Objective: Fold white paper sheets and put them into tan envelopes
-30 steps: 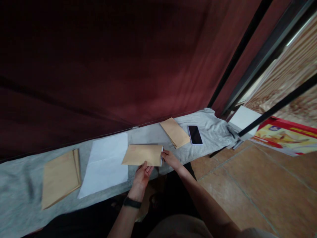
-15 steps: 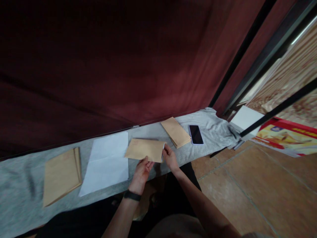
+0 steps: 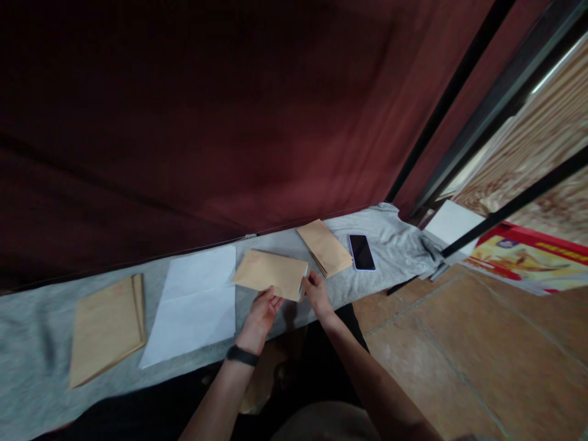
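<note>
A brown paper envelope (image 3: 271, 274) is held level above the cloth-covered surface, its right end showing a white edge of paper at the opening. My left hand (image 3: 265, 310) grips its near edge, thumb on top and fingers beneath. At the right end, my right hand (image 3: 316, 292) pinches the envelope by the white edge; whether the fingers also hold the paper inside is hard to see. White paper sheets (image 3: 197, 300) with a crease across them lie just left of the envelope. To the right rests a stack of brown envelopes (image 3: 325, 246).
Larger brown envelopes (image 3: 108, 327) lie at the left on the grey cloth (image 3: 27, 343). A phone (image 3: 362, 252) lies right of the small stack. A dark red curtain (image 3: 229, 122) hangs behind. Black poles (image 3: 452, 101) and a red-yellow box (image 3: 533, 257) stand at right.
The envelope has tilted slightly, its left end swinging a little away from me. Both hands keep their hold. The whole view has shifted slightly.
</note>
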Tool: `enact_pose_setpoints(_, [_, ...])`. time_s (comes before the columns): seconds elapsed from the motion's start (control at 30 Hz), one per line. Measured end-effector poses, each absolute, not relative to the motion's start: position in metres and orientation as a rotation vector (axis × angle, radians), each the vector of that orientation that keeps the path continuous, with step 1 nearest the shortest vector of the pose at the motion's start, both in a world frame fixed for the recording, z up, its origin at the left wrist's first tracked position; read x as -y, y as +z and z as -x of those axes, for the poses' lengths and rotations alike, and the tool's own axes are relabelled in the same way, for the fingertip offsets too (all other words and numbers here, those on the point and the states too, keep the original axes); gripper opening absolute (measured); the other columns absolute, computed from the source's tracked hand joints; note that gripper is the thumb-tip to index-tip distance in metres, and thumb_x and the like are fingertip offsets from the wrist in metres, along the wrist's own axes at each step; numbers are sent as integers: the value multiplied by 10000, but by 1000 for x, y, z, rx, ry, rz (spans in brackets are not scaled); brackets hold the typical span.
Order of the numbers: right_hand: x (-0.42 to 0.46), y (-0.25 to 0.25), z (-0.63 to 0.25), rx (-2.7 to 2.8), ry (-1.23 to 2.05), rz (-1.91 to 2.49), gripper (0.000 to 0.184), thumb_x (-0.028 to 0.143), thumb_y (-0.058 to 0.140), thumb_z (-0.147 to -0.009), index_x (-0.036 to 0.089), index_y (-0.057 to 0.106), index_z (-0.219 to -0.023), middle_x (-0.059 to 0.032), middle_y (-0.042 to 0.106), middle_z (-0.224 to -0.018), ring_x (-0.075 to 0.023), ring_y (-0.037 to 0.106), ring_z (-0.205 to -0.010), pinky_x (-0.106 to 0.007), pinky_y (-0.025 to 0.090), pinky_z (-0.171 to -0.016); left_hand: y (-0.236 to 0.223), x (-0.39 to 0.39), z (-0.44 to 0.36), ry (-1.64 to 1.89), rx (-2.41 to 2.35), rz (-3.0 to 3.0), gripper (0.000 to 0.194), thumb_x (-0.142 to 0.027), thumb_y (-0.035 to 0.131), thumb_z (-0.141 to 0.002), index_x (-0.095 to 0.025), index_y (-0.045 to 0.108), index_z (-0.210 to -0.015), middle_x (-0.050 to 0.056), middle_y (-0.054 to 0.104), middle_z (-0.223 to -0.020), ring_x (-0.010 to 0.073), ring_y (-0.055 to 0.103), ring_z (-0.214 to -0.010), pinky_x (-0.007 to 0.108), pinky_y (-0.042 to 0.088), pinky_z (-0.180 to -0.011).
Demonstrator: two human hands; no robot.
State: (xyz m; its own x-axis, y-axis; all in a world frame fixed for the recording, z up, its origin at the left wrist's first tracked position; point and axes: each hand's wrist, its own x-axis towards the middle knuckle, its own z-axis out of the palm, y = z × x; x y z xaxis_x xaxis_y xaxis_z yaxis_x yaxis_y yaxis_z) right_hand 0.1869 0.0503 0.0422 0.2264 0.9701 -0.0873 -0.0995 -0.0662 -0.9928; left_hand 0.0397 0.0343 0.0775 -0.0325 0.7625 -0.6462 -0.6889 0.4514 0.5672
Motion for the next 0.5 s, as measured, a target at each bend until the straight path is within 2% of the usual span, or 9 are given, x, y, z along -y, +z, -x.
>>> enact_pose_setpoints(0.1, [-52,42,-188,905,1137,1329,194,398,543,-776,225,610,-831,-7,687,-743,-171,637,-674,-259,508,-604,81,-36,-43,1181,-1107,-91,133,-35,614,-847,-161,636,-880,39,734,-801,148,715,-718,272,586,-710])
enact_pose_setpoints(0.27, [-50,41,-186,875,1127,1380,205,403,528,-800,220,602,-853,-17,706,-782,-164,639,-676,-244,510,-585,83,-30,-50,1154,-1082,-127,165,-24,644,-831,-165,646,-916,51,739,-854,156,718,-710,289,587,-701])
enact_pose_setpoints(0.4, [-49,36,-181,876,1114,1442,166,373,535,-800,223,599,-828,-19,695,-761,-171,638,-672,-244,512,-567,78,-17,-58,1128,-1102,-211,269,10,701,-766,-178,652,-952,47,745,-904,164,723,-729,297,586,-709])
enact_pose_setpoints(0.5, [-47,32,-177,885,1116,1484,124,341,528,-799,238,594,-818,-11,686,-743,-174,643,-683,-249,526,-582,73,-9,-66,1166,-1149,-266,360,13,733,-723,-200,644,-999,15,740,-905,142,715,-734,242,570,-669])
